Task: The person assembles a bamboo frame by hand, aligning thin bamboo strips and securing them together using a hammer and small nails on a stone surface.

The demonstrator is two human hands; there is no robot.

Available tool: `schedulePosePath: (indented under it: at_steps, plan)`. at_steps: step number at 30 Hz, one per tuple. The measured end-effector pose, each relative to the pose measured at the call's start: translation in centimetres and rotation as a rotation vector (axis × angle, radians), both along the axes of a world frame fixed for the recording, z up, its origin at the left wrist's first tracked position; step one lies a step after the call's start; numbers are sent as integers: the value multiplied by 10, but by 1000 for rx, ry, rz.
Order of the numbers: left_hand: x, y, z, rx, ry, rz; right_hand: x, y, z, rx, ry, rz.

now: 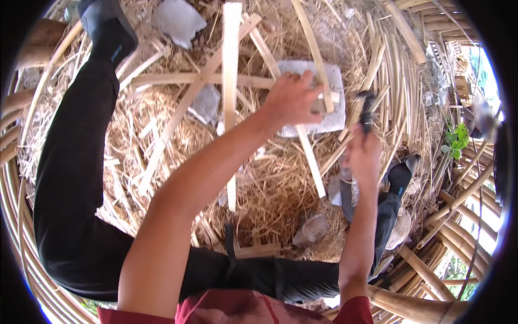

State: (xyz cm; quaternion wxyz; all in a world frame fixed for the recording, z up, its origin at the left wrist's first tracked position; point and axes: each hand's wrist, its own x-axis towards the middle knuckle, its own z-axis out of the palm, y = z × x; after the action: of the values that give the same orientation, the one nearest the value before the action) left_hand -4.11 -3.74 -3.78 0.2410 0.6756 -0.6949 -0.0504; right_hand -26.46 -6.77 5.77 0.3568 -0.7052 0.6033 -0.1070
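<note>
My left hand (pixel 294 98) reaches over a pale stone slab (pixel 335 121), its fingers curved and apart. Its fingertips are beside the lower end of a bamboo strip (pixel 318 59); whether they touch it I cannot tell. Another light strip (pixel 310 162) sticks out from under the hand and slants down over the slab's near edge. My right hand (pixel 362 156) is wrapped round the handle of a hammer (pixel 366 110), slightly blurred. The dark hammer head points up, just off the slab's right edge.
Straw and shavings (pixel 280 189) cover the ground, with several crossed strips and an upright-looking pale strip (pixel 230 59). A broken slab (pixel 181 22) lies at the far left. My legs (pixel 70 178) spread around the work area. Bamboo poles (pixel 421 270) stand at right.
</note>
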Motion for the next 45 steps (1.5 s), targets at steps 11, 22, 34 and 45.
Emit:
schedulePosePath:
  at_steps: [11,22,34,45]
  plan:
    - [-7,3,-3,39,6,40,20,-5,11,34,-85,33]
    - [-11,1,7,101,0,2,5,10,5,32,-31,8]
    - [-8,-10,3,36,31,-21,16,-2,-12,155,118,194]
    - [-3,0,0,-75,71,-39,6,0,-33,131,52,86]
